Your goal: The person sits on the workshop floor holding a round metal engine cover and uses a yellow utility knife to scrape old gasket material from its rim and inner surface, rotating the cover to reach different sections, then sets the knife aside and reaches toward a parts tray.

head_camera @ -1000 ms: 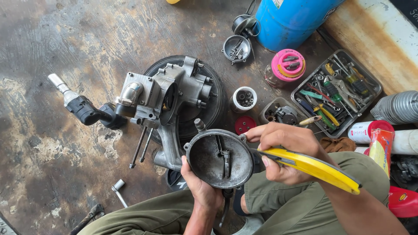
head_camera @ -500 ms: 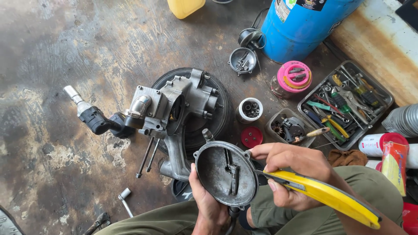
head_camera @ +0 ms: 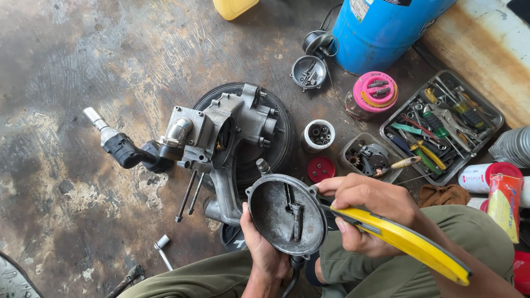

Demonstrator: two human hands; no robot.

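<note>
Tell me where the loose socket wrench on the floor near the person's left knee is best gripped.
Probably by its thin shaft, coming from above with fingertips on either side. The socket wrench lies flat on the concrete floor, its chunky socket end pointing up-left, with open floor all round it. The left hand holds the round metal cover, so it is not free.

- Soft, even daylight fills the scene; nothing looks dim.
- Shadows are faint and short, pooling just under the engine casing (head_camera: 226, 138) and the round metal cover (head_camera: 287, 215).
- The wet-looking concrete floor (head_camera: 83, 66) carries a pale sheen at upper left.
- A mild gleam sits on the blue drum (head_camera: 381, 27).
- Focus is sharp in the middle; edges bend slightly outward, wide-angle fashion.
</note>
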